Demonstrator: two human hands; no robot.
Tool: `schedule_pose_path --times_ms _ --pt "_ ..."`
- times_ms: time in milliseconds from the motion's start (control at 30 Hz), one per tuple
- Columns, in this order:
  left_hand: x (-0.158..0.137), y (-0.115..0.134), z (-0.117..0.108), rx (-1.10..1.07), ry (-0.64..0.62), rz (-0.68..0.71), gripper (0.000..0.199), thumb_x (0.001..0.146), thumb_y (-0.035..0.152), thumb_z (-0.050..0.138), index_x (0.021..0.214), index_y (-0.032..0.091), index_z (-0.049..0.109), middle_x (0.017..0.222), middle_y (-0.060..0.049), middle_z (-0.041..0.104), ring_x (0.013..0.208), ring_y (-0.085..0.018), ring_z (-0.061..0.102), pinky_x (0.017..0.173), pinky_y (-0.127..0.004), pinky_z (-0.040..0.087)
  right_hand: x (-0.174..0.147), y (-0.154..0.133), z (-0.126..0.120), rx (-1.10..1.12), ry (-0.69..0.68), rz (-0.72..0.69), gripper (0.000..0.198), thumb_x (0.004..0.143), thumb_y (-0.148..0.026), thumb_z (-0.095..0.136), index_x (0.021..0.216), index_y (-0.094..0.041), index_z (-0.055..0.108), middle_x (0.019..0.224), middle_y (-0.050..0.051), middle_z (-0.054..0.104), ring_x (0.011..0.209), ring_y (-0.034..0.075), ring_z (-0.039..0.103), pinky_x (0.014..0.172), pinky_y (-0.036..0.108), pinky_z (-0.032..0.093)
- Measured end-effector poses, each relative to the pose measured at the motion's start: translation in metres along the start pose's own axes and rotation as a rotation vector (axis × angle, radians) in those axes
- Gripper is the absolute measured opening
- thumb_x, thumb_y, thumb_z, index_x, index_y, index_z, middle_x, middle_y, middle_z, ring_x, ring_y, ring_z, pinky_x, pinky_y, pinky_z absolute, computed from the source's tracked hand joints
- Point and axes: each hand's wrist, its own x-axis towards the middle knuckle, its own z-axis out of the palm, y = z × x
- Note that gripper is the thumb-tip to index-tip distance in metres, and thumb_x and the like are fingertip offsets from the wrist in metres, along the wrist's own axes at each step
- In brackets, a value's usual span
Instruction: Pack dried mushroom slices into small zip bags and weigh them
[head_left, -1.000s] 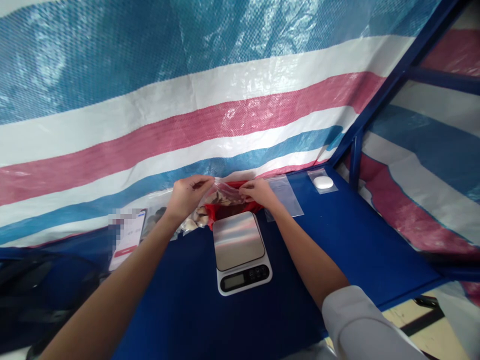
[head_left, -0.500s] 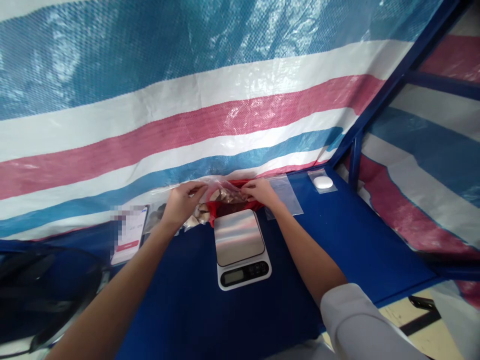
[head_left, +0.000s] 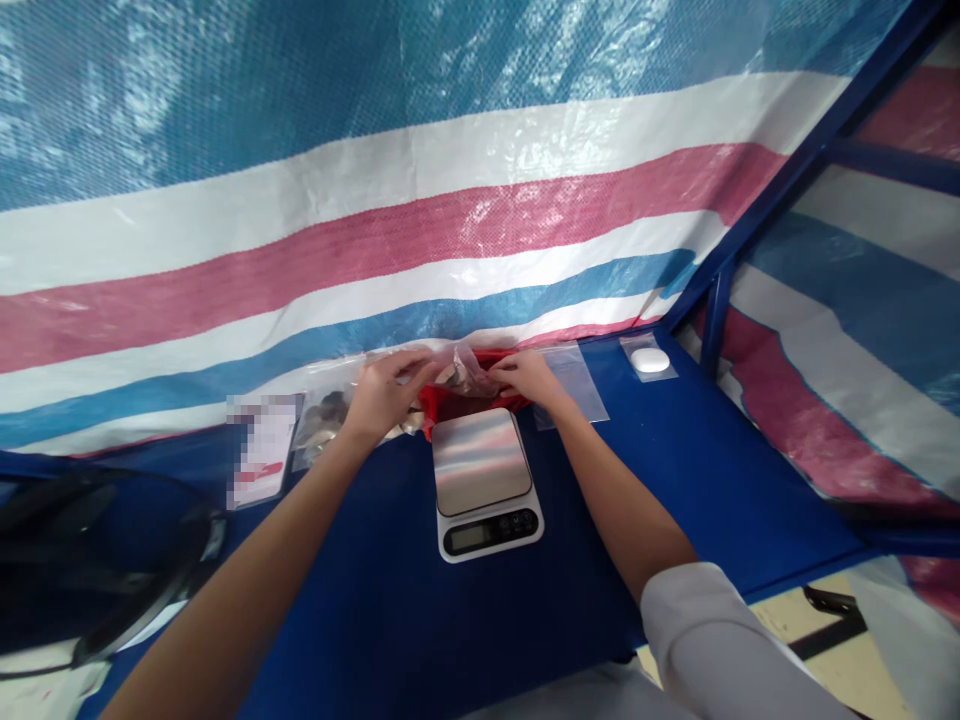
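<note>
A clear plastic bag [head_left: 466, 372] with pale brown pieces in it is bunched above an open red bag [head_left: 444, 408] at the back of the table. My left hand [head_left: 390, 393] is closed, thumb and fingers on the clear bag's left side. On the other side, my right hand [head_left: 529, 378] pinches the same bag at its edge. Just in front stands a white kitchen scale [head_left: 481, 470] with a bare metal plate; its display cannot be read. Partly behind my left hand lies a clear bag of dark and pale pieces [head_left: 322, 422].
A phone [head_left: 264, 455] lies left on the blue table [head_left: 360, 590]. A flat clear bag [head_left: 581, 385] and a small bag with a white oval object [head_left: 649, 361] are to the right. Striped sheeting [head_left: 420, 230] rises behind. A dark round object [head_left: 97, 560] stands front left.
My left hand has moved right, closing onto the clear bag. The bag is now more gathered between both hands. The view has shifted slightly.
</note>
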Motion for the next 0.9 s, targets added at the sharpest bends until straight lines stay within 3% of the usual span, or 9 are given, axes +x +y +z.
schedule_pose_path --times_ms 200,400,633,900 --pt "0.000 -0.008 -0.001 0.032 0.075 -0.082 0.035 0.085 0.048 0.061 0.097 0.019 0.078 0.100 -0.006 0.079 0.090 -0.024 0.071 0.088 -0.031 0.055 0.002 0.005 0.000 0.003 0.006 0.002 0.012 0.080 -0.024 0.070 0.077 -0.016 0.078 0.080 0.006 0.077 0.067 0.019 0.073 0.060 0.026 0.063" --pt "0.010 0.006 -0.003 0.065 0.086 -0.039 0.033 0.087 0.045 0.059 0.095 0.019 0.078 0.096 -0.005 0.079 0.085 -0.022 0.070 0.085 -0.030 0.054 -0.002 -0.008 0.003 0.167 -0.016 0.058 0.015 0.083 -0.028 0.069 0.085 -0.015 0.078 0.081 0.007 0.078 0.075 0.020 0.075 0.068 0.027 0.064" --pt "0.017 0.011 -0.003 0.069 0.093 -0.033 0.031 0.086 0.044 0.059 0.092 0.020 0.078 0.096 -0.004 0.079 0.084 -0.022 0.070 0.084 -0.030 0.054 -0.001 -0.007 0.004 0.013 0.031 -0.014 0.014 0.082 -0.027 0.070 0.080 -0.016 0.078 0.076 0.005 0.076 0.066 0.018 0.072 0.060 0.025 0.061" --pt "0.022 0.013 -0.011 -0.010 0.114 -0.062 0.032 0.086 0.046 0.060 0.093 0.019 0.077 0.093 -0.005 0.079 0.084 -0.021 0.071 0.081 -0.030 0.054 -0.003 -0.011 0.006 0.148 -0.019 0.033 0.018 0.084 -0.028 0.069 0.087 -0.013 0.078 0.075 0.007 0.076 0.068 0.017 0.072 0.060 0.023 0.061"
